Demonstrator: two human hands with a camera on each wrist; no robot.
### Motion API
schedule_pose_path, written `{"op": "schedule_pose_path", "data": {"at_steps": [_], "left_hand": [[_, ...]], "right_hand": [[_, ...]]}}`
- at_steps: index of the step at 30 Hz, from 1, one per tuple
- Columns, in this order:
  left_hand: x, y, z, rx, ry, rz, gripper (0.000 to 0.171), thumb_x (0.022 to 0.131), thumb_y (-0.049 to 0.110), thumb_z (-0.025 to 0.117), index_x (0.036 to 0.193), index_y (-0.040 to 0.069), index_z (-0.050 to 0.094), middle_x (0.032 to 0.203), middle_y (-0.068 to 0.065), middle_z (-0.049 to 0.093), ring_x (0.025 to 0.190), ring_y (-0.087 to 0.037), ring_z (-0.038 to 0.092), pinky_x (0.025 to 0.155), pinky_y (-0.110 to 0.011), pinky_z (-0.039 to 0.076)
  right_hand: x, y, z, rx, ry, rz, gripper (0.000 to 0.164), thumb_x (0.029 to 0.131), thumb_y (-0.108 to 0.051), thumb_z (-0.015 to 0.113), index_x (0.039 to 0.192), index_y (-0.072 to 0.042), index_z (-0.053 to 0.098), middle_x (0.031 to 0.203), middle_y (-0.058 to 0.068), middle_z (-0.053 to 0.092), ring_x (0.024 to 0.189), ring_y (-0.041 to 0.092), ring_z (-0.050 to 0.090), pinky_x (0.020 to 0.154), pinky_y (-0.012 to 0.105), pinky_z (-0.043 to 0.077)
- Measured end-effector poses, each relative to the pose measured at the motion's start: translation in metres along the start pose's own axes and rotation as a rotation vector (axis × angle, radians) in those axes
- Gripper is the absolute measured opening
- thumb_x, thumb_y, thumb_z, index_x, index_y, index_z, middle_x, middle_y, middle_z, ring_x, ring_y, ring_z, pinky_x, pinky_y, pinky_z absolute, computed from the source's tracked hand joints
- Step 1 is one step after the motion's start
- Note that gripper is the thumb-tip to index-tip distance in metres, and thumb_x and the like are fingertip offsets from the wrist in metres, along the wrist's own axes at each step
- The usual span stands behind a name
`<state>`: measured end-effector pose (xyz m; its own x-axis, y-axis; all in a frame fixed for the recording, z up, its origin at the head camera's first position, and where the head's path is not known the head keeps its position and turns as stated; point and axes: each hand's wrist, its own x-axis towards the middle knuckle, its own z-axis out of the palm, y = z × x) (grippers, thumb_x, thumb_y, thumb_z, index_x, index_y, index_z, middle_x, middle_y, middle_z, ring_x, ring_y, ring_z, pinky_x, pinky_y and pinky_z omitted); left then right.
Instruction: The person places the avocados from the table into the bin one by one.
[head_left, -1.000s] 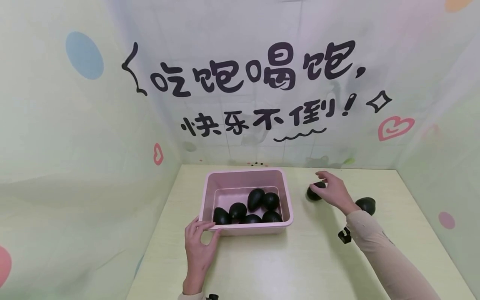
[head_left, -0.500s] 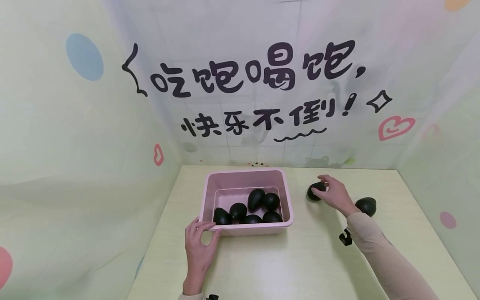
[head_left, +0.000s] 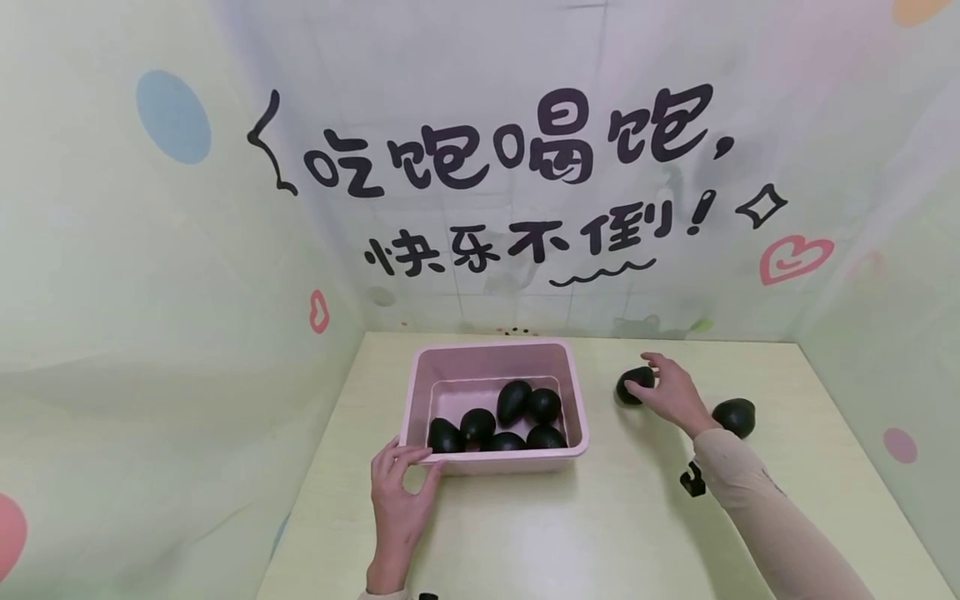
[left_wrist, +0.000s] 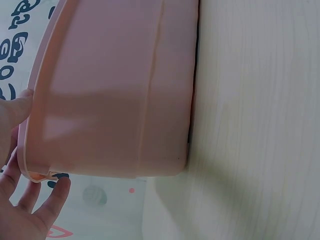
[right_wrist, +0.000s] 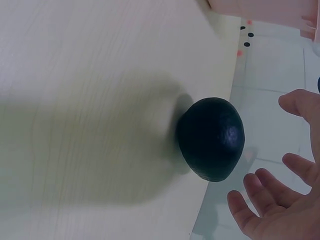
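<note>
A pink plastic bin (head_left: pixel 495 462) holds several dark avocados (head_left: pixel 513 403). My left hand (head_left: pixel 399 496) grips the bin's near left corner, thumb and fingers at the rim; the left wrist view shows the bin's outer wall (left_wrist: pixel 110 90) beside the fingers. To the right of the bin, my right hand (head_left: pixel 673 392) is at a single avocado (head_left: pixel 634 385), thumb and fingers spread. The right wrist view shows this avocado (right_wrist: pixel 212 139) resting on the table, with a gap between it and the fingertips. Another avocado (head_left: pixel 735 417) lies farther right, beside my right forearm.
The pale wooden table (head_left: pixel 517 533) ends at a printed curtain wall (head_left: pixel 480 312) at the back, with more curtain on both sides. A black device (head_left: pixel 693 479) sits at my right wrist.
My right hand has shifted slightly right and nearer me around the avocado, which stays in place. The left hand keeps its hold on the bin corner. The head view has tilted slightly.
</note>
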<state>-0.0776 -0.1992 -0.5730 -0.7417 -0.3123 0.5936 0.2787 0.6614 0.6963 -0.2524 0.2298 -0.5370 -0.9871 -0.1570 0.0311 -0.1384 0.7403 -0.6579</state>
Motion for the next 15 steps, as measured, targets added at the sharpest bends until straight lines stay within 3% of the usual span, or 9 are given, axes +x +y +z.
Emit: {"op": "schedule_pose_path", "data": {"at_steps": [7, 15], "left_hand": [[0.0, -0.001, 0.0, -0.002, 0.007, 0.002, 0.03, 0.072, -0.001, 0.094, 0.097, 0.006, 0.078, 0.106, -0.012, 0.072, 0.13, -0.05, 0.056, 0.109, -0.072, 0.045], [0.0, -0.002, 0.0, -0.004, 0.003, 0.004, 0.03, 0.073, 0.0, 0.094, 0.098, 0.007, 0.078, 0.107, -0.011, 0.072, 0.13, -0.05, 0.056, 0.109, -0.071, 0.046]], "right_hand": [[0.002, 0.007, 0.011, -0.041, 0.012, -0.006, 0.074, 0.099, -0.034, 0.073, 0.152, 0.009, 0.045, 0.147, 0.038, 0.054, 0.127, 0.055, 0.058, 0.105, 0.067, 0.052], [0.002, 0.008, 0.017, -0.052, 0.018, 0.007, 0.082, 0.096, -0.033, 0.076, 0.154, 0.012, 0.038, 0.147, 0.044, 0.049, 0.137, 0.06, 0.048, 0.116, 0.071, 0.043]]}}
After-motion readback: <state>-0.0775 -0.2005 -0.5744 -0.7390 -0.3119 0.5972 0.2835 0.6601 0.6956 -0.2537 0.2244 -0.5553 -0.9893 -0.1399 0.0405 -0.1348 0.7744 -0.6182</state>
